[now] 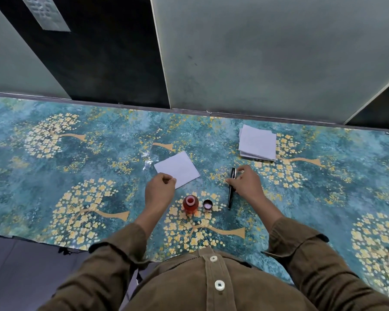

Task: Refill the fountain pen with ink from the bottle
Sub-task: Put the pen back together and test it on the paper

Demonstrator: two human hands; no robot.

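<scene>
A teal table cover (54, 176) printed with yellow blossom trees spreads under everything. At about 1 o'clock from the middle of the table lies a small stack of white paper squares (257, 142), well apart from the rest. A single white sheet (177, 168) lies near the centre, at 11 o'clock from the ink bottle (190, 204). The bottle stands open, small and round with reddish ink and a red neck. Its dark cap (208, 204) sits just beside it at 3 o'clock, inside facing up. Nothing lies between bottle and pen.

The fountain pen (231, 188) is slim, black and capped, with a metal clip showing. It lies flat on the cover at 2 o'clock from the bottle, running roughly 12 to 6.

The right hand (245, 182) arches over the pen's far half, thumb and fingertips curled down around the barrel. The left hand (161, 187) is loosely fisted, knuckles at the near corner of the single sheet; whether it pinches the paper I cannot tell.
</scene>
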